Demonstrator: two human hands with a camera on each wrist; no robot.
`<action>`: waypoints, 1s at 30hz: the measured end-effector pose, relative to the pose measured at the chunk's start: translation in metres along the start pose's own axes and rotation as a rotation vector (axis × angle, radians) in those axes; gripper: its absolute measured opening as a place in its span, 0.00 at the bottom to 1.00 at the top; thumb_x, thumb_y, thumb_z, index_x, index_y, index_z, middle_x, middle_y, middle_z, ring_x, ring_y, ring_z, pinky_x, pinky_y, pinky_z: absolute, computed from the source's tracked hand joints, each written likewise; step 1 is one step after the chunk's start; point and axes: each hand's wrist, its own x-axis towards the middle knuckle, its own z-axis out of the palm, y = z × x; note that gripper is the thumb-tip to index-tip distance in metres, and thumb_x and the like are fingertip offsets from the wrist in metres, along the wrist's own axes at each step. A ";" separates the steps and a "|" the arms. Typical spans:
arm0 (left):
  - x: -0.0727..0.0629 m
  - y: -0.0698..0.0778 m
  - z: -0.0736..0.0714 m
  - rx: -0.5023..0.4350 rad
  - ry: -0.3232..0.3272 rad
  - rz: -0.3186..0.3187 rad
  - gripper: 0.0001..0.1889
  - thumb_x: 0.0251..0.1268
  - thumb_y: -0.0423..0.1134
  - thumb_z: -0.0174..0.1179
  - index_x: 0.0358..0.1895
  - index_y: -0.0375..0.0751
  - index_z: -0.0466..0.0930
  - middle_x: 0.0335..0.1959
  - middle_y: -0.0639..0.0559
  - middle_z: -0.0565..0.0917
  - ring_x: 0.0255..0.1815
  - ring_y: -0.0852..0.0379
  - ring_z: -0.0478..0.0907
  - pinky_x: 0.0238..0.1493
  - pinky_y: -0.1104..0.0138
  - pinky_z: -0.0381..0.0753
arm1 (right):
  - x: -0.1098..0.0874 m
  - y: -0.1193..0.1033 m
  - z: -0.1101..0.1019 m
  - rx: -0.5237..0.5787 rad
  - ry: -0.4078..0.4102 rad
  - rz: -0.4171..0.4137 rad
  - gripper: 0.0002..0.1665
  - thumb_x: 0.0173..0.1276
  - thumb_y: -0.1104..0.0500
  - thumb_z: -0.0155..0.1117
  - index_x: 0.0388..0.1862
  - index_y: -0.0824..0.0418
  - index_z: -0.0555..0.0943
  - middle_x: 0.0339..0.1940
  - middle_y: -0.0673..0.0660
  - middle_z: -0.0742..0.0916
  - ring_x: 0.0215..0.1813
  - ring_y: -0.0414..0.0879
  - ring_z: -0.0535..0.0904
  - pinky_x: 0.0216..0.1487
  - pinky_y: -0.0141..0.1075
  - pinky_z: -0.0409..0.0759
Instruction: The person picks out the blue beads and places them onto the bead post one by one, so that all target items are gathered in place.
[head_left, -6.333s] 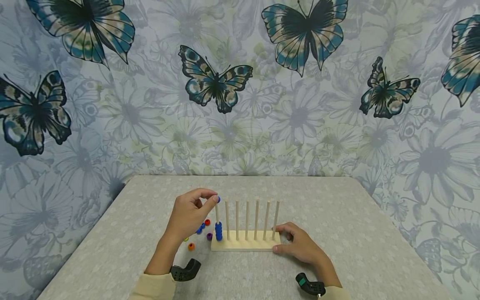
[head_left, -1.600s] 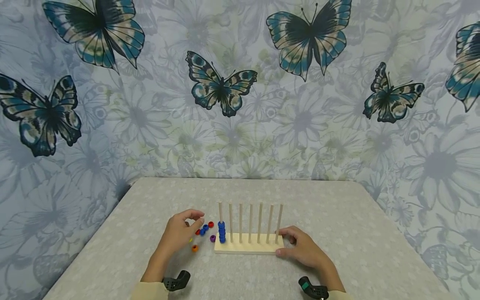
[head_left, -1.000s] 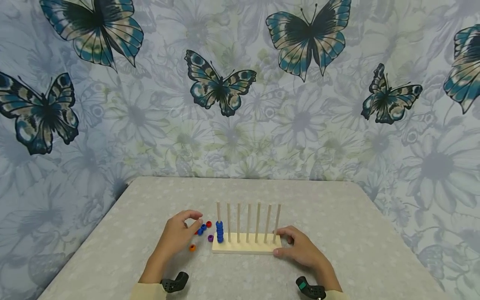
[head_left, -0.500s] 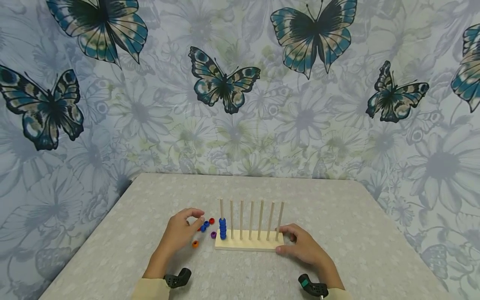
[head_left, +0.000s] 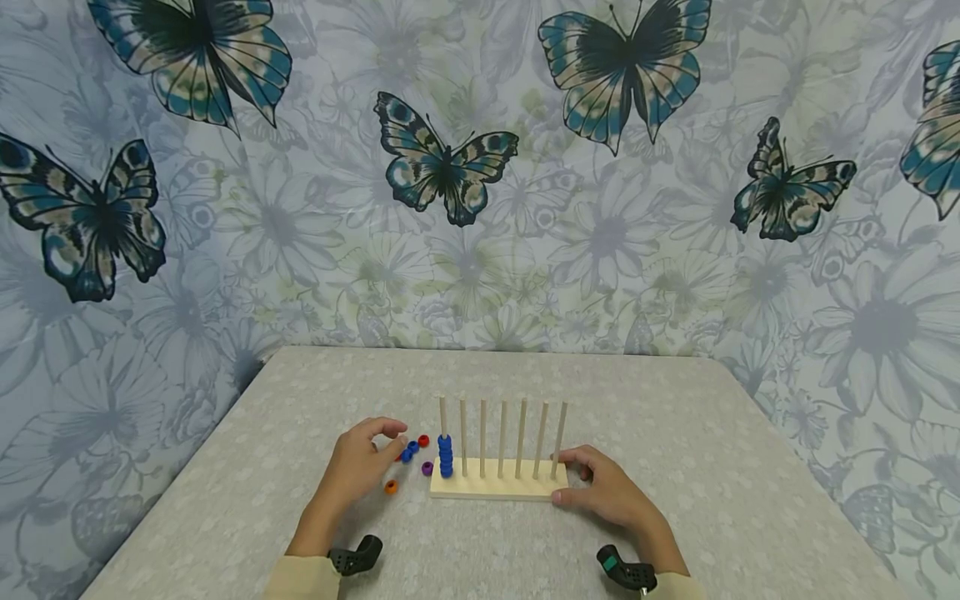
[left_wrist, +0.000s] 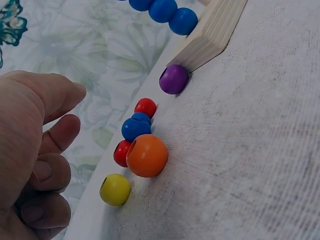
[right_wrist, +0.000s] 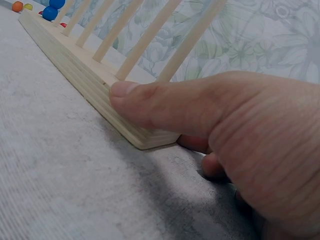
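My left hand (head_left: 356, 462) hovers left of the loose beads, fingers loosely bent and nothing between them. Near it lie an orange bead (head_left: 392, 487), a purple bead (head_left: 427, 468), a yellow bead (left_wrist: 115, 190), blue beads (left_wrist: 136, 130) and two red ones, one red bead (left_wrist: 145, 107) farther back. A wooden peg stand (head_left: 498, 489) with a row of upright pegs stands on the table; its leftmost peg carries a stack of blue beads (head_left: 446, 457). With thumb in front and fingers behind, my right hand (head_left: 603, 483) grips the stand's right end.
A pale patterned cloth covers the table (head_left: 480, 550). Behind rises a backdrop (head_left: 480, 283) printed with flowers and butterflies. The thin pegs (head_left: 522, 433) stick up between the two hands.
Earlier my left hand pinched a blue bead at the leftmost peg's top; now that bead is on the stack and the hand is lower left, by the loose beads. The right hand keeps its grip.
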 end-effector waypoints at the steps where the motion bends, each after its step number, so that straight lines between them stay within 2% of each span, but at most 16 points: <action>1: 0.000 0.000 0.000 0.000 0.004 -0.002 0.13 0.68 0.46 0.64 0.53 0.51 0.85 0.48 0.54 0.84 0.30 0.56 0.72 0.28 0.65 0.73 | 0.000 0.000 0.000 -0.001 0.001 0.000 0.34 0.51 0.47 0.82 0.57 0.51 0.82 0.44 0.51 0.80 0.44 0.47 0.67 0.43 0.34 0.68; 7: 0.000 -0.004 0.002 0.029 0.013 -0.008 0.12 0.67 0.47 0.65 0.51 0.53 0.85 0.47 0.55 0.85 0.33 0.57 0.74 0.32 0.65 0.74 | 0.000 -0.001 0.001 -0.003 0.000 0.007 0.34 0.51 0.47 0.82 0.57 0.50 0.82 0.43 0.52 0.80 0.44 0.47 0.68 0.42 0.35 0.67; 11: 0.000 -0.007 0.002 0.073 0.004 -0.025 0.12 0.67 0.49 0.65 0.51 0.56 0.85 0.49 0.56 0.85 0.35 0.57 0.75 0.31 0.64 0.73 | 0.001 -0.001 0.001 -0.010 0.005 0.015 0.34 0.50 0.47 0.82 0.57 0.50 0.82 0.45 0.50 0.81 0.44 0.47 0.68 0.43 0.35 0.68; 14: -0.001 -0.008 0.002 0.127 0.006 -0.029 0.12 0.65 0.50 0.66 0.50 0.58 0.86 0.48 0.58 0.85 0.40 0.58 0.78 0.36 0.63 0.76 | 0.002 -0.001 0.001 -0.012 0.008 0.023 0.34 0.49 0.47 0.83 0.57 0.49 0.82 0.45 0.50 0.82 0.44 0.47 0.68 0.43 0.35 0.68; 18: -0.003 -0.007 0.003 0.170 0.010 -0.025 0.12 0.63 0.50 0.68 0.48 0.58 0.86 0.46 0.58 0.85 0.38 0.59 0.79 0.36 0.62 0.77 | 0.002 0.000 0.001 -0.013 0.007 0.037 0.35 0.49 0.46 0.83 0.57 0.48 0.82 0.46 0.49 0.81 0.44 0.46 0.68 0.43 0.35 0.68; 24: -0.003 -0.007 0.004 0.190 0.003 -0.030 0.12 0.61 0.50 0.69 0.48 0.59 0.87 0.44 0.58 0.85 0.34 0.59 0.77 0.30 0.65 0.73 | 0.000 0.000 0.001 -0.016 0.014 0.056 0.35 0.49 0.46 0.83 0.57 0.48 0.82 0.44 0.50 0.80 0.44 0.45 0.68 0.42 0.36 0.67; 30: -0.001 -0.008 0.007 0.203 -0.002 0.004 0.11 0.60 0.48 0.71 0.46 0.58 0.87 0.42 0.60 0.85 0.34 0.61 0.76 0.29 0.66 0.72 | 0.001 -0.001 -0.001 -0.018 0.013 0.051 0.35 0.49 0.46 0.83 0.57 0.49 0.82 0.45 0.50 0.81 0.44 0.46 0.68 0.43 0.37 0.67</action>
